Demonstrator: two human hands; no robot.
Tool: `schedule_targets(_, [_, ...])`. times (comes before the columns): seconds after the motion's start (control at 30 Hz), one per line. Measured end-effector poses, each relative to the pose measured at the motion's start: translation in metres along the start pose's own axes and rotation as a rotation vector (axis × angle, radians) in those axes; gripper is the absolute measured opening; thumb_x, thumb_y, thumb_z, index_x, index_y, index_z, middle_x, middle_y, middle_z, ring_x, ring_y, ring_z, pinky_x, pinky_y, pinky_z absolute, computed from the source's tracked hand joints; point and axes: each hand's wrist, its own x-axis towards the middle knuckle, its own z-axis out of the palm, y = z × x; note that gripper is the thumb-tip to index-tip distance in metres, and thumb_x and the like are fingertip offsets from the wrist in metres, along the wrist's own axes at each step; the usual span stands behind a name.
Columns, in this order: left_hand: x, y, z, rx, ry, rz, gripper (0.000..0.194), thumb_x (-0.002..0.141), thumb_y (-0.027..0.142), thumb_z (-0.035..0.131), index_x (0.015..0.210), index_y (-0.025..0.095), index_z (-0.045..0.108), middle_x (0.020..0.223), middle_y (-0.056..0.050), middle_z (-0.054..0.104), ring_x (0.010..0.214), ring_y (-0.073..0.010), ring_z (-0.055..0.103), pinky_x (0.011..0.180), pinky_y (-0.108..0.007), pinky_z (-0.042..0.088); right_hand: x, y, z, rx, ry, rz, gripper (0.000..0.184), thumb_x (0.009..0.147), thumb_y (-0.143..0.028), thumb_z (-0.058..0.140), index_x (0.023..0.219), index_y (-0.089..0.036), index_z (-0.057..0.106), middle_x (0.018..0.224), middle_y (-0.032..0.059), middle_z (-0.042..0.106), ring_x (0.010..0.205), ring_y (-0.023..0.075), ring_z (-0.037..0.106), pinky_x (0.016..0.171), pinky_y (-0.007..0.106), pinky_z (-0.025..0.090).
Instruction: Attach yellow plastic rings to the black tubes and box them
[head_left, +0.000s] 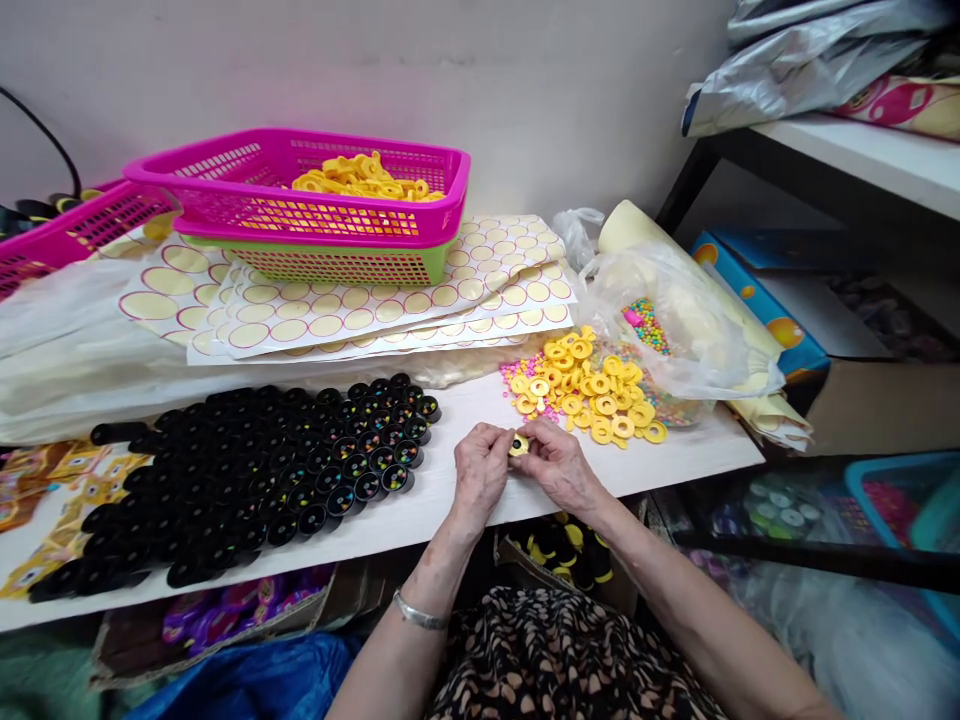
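Grip of the left hand (pixel 480 468) is narrow, thumb and fingers pinching a small yellow piece (pixel 519 449) with dark centre. Grip of the right hand (pixel 561 468) is also narrow, on its other side. The piece is near the front edge of the surface (pixel 469 400), right of the black cups (pixel 341 498) and just before the pile of yellow rings (pixel 604 385).

white table (pixel 457 395) | gold packets (pixel 88 490), far left | black cups (pixel 262 465), left | yellow rings (pixel 598 386), right
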Motion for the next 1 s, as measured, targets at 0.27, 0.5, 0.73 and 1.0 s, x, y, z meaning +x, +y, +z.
schedule_targets(0.27, [-0.002,-0.002,0.001,-0.065,0.01,-0.04,0.023,0.076,0.033,0.055,0.064,0.016,0.063,0.063,0.0,0.055,0.061,-0.0114,0.052,0.055,-0.022,0.039,0.003,0.001,0.011,0.197,0.108,0.241,0.02,0.08,-0.036,0.05,0.073,-0.019,0.058,0.063,-0.0015,0.051,0.056,0.011,0.047,0.049,0.022,0.038])
schedule_targets(0.5, [0.0,-0.006,0.009,-0.3,0.045,-0.217,0.021,0.07,0.035,0.061,0.063,0.015,0.06,0.056,0.003,0.05,0.045,-0.0063,0.043,0.043,-0.02,0.034,0.009,0.005,0.017,0.38,0.074,0.443,0.02,0.076,-0.037,0.053,0.076,-0.018,0.057,0.049,-0.0049,0.049,0.035,0.0077,0.044,0.033,0.018,0.031])
schedule_targets(0.73, [0.001,-0.001,0.009,-0.491,-0.039,-0.323,0.031,0.064,0.041,0.065,0.075,0.013,0.063,0.044,0.006,0.049,0.035,-0.0051,0.039,0.036,-0.018,0.028,0.01,0.005,0.023,0.367,0.109,0.396,0.021,0.075,-0.04,0.052,0.074,-0.019,0.056,0.042,-0.0059,0.047,0.032,0.0085,0.044,0.03,0.018,0.031])
schedule_targets(1.0, [-0.004,0.008,0.003,-0.354,-0.136,-0.233,0.03,0.07,0.039,0.056,0.075,0.011,0.063,0.043,0.003,0.051,0.035,-0.0065,0.042,0.037,-0.018,0.031,0.004,-0.002,0.007,0.496,-0.076,0.387,0.032,0.069,-0.046,0.061,0.077,-0.014,0.058,0.052,-0.0018,0.057,0.04,0.0077,0.05,0.036,0.017,0.04])
